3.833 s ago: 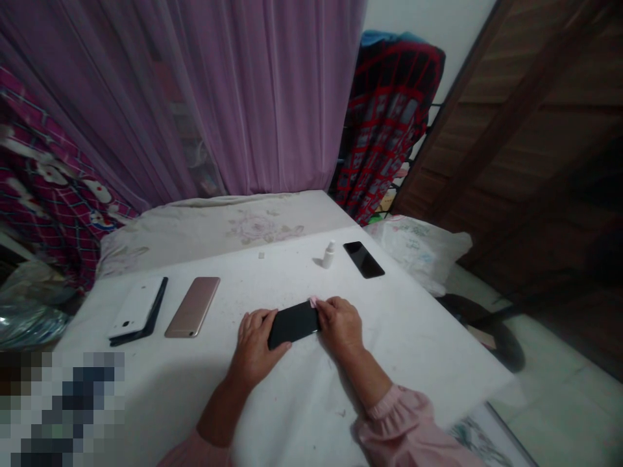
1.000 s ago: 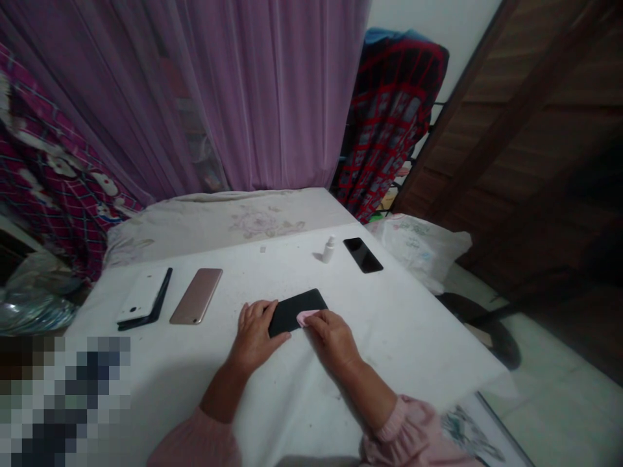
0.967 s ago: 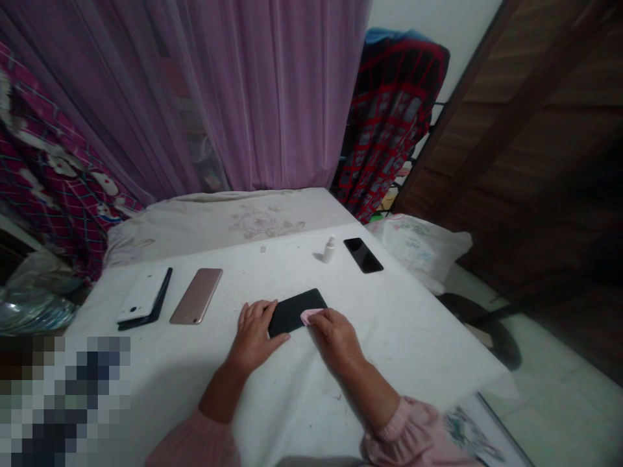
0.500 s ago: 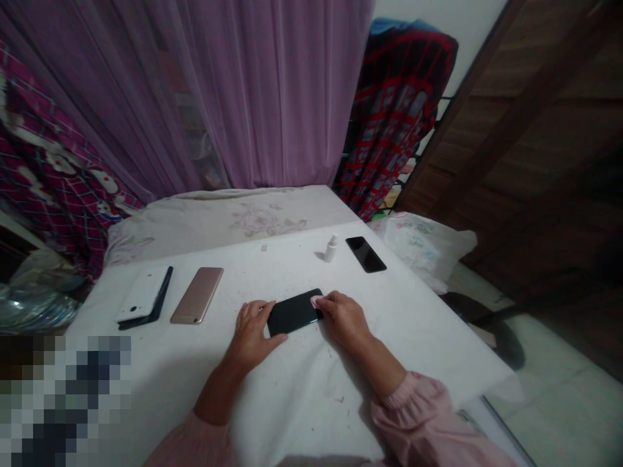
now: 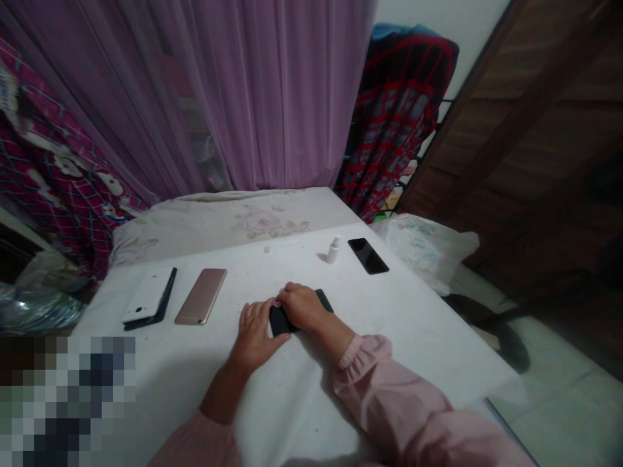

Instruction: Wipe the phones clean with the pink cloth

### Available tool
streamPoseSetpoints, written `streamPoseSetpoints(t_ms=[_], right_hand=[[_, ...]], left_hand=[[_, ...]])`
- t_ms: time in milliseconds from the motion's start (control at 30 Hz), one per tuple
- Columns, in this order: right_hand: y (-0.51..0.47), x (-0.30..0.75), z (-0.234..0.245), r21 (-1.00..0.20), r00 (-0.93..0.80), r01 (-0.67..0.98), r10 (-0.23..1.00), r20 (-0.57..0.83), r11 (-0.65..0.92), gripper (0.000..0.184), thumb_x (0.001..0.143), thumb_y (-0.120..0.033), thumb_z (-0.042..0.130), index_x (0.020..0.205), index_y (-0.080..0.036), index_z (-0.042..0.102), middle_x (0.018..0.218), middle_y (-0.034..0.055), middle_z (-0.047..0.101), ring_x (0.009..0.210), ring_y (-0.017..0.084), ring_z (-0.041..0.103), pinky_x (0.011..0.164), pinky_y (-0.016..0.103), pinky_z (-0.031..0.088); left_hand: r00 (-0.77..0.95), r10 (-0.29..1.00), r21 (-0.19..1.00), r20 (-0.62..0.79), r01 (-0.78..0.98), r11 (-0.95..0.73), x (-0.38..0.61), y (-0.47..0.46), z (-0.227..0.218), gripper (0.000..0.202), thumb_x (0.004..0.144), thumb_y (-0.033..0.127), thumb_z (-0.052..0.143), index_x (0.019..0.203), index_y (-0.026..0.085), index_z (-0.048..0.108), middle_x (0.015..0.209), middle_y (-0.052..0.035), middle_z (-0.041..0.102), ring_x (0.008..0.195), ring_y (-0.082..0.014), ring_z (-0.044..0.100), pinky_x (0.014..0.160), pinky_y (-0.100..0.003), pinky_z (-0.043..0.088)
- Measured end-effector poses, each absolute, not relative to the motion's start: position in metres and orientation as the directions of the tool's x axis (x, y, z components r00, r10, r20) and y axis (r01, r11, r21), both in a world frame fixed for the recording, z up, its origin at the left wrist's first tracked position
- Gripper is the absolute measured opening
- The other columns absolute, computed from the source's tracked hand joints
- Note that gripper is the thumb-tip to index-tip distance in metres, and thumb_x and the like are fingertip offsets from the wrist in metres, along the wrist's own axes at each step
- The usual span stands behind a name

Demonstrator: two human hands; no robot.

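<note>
A black phone point(image 5: 324, 300) lies flat in the middle of the white table point(image 5: 399, 337). My left hand point(image 5: 255, 327) holds its left end, fingers on top and thumb at the near edge. My right hand point(image 5: 302, 307) lies across the phone with fingers curled and pressed down, covering most of it. A sliver of the small pink cloth point(image 5: 276, 303) shows at its fingertips, close to my left hand's fingers.
A white phone point(image 5: 146, 301) on a dark one and a rose-gold phone point(image 5: 201, 305) lie at the left. A small white bottle point(image 5: 333, 250) and another black phone point(image 5: 368, 255) sit at the far right. A white bag point(image 5: 428, 243) lies beyond the table's right edge.
My right hand has slid with the cloth from the phone's right end leftwards over the screen, up to my left hand. The left hand has stayed on the phone's left end.
</note>
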State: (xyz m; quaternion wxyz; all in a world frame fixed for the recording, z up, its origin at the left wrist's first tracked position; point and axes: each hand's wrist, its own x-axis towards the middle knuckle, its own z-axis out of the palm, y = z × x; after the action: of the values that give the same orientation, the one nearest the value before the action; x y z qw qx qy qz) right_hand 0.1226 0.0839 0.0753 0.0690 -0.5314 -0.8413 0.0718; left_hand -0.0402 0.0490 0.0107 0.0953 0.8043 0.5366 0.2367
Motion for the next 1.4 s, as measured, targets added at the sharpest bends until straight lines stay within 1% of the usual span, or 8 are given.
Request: streamPoseSetpoints(t_ms=[267, 467, 600, 767, 833, 933, 1067, 1400], right_hand=[[0.082, 0.195, 0.070, -0.140, -0.281, 0.945, 0.954, 0.106, 0.295, 0.024, 0.094, -0.033, 0.053, 0.099, -0.027, 0.075, 0.092, 0.0066, 0.068, 0.083, 0.020, 0.063, 0.068, 0.028, 0.041], [0.065, 0.217, 0.063, -0.272, -0.113, 0.951, 0.985, 0.132, 0.146, 0.026, 0.095, -0.028, 0.050, 0.098, -0.028, 0.076, 0.091, 0.0039, 0.069, 0.077, 0.016, 0.063, 0.066, 0.025, 0.040], [0.041, 0.214, 0.060, -0.347, -0.031, 0.936, 0.996, 0.087, 0.060, 0.027, 0.094, -0.025, 0.048, 0.097, -0.026, 0.075, 0.091, 0.0036, 0.068, 0.078, 0.016, 0.064, 0.067, 0.024, 0.042], [0.010, 0.201, 0.056, -0.513, -0.269, 0.812, 0.959, 0.095, 0.278, 0.031, 0.083, -0.011, 0.053, 0.097, -0.028, 0.074, 0.091, 0.0001, 0.069, 0.083, 0.013, 0.065, 0.074, 0.021, 0.044], [0.006, 0.194, 0.053, -0.530, -0.250, 0.802, 0.961, 0.120, 0.275, 0.032, 0.081, -0.010, 0.053, 0.097, -0.027, 0.074, 0.090, 0.0002, 0.069, 0.082, 0.013, 0.065, 0.073, 0.021, 0.045], [0.003, 0.184, 0.047, -0.525, -0.198, 0.808, 0.962, 0.189, 0.269, 0.030, 0.082, -0.010, 0.054, 0.097, -0.026, 0.074, 0.088, 0.0013, 0.068, 0.078, 0.013, 0.065, 0.070, 0.021, 0.046], [-0.004, 0.167, 0.037, -0.485, -0.289, 0.760, 0.893, 0.346, 0.434, 0.023, 0.088, -0.017, 0.055, 0.099, -0.025, 0.074, 0.087, 0.0031, 0.068, 0.077, 0.013, 0.063, 0.068, 0.021, 0.046], [0.007, 0.160, 0.035, -0.333, -0.238, 0.874, 0.910, 0.339, 0.352, 0.015, 0.087, -0.024, 0.060, 0.083, -0.026, 0.075, 0.076, 0.0019, 0.066, 0.069, 0.014, 0.059, 0.062, 0.023, 0.039]], left_hand=[[0.284, 0.924, 0.399, 0.258, 0.839, -0.369, -0.039, 0.047, 0.013, 0.074, 0.072, 0.037, 0.068, 0.137, 0.020, 0.038, 0.122, -0.0097, 0.059, 0.120, -0.0307, 0.051, 0.113, -0.053, 0.021], [0.327, 0.902, 0.391, 0.282, 0.820, -0.419, -0.045, 0.051, 0.006, 0.064, 0.077, 0.034, 0.065, 0.136, 0.022, 0.043, 0.129, -0.0107, 0.059, 0.125, -0.0315, 0.048, 0.113, -0.057, 0.020], [0.311, 0.881, 0.402, 0.356, 0.800, -0.445, -0.049, 0.058, 0.005, 0.047, 0.083, 0.031, 0.058, 0.128, 0.021, 0.051, 0.130, -0.0113, 0.060, 0.125, -0.0309, 0.050, 0.110, -0.054, 0.031], [0.167, 0.894, 0.444, 0.415, 0.821, -0.360, -0.046, 0.060, 0.014, 0.028, 0.091, 0.029, 0.047, 0.114, 0.022, 0.061, 0.110, -0.0098, 0.067, 0.106, -0.0282, 0.059, 0.096, -0.047, 0.047], [0.161, 0.899, 0.444, 0.407, 0.825, -0.349, -0.041, 0.054, 0.015, 0.027, 0.093, 0.030, 0.044, 0.111, 0.022, 0.062, 0.108, -0.0095, 0.068, 0.105, -0.0274, 0.060, 0.095, -0.046, 0.047], [0.195, 0.902, 0.419, 0.386, 0.834, -0.359, -0.034, 0.042, 0.011, 0.036, 0.092, 0.040, 0.050, 0.121, 0.019, 0.058, 0.117, -0.0116, 0.066, 0.112, -0.0295, 0.058, 0.100, -0.049, 0.044], [0.311, 0.883, 0.367, 0.352, 0.822, -0.436, -0.036, 0.031, -0.001, 0.074, 0.083, 0.052, 0.060, 0.142, 0.015, 0.038, 0.142, -0.0171, 0.049, 0.134, -0.0357, 0.042, 0.109, -0.054, 0.035], [0.449, 0.849, 0.413, 0.279, 0.742, -0.528, -0.056, 0.042, 0.003, 0.058, 0.089, 0.034, 0.049, 0.142, 0.015, 0.038, 0.140, -0.0164, 0.050, 0.131, -0.0313, 0.045, 0.109, -0.049, 0.038]])
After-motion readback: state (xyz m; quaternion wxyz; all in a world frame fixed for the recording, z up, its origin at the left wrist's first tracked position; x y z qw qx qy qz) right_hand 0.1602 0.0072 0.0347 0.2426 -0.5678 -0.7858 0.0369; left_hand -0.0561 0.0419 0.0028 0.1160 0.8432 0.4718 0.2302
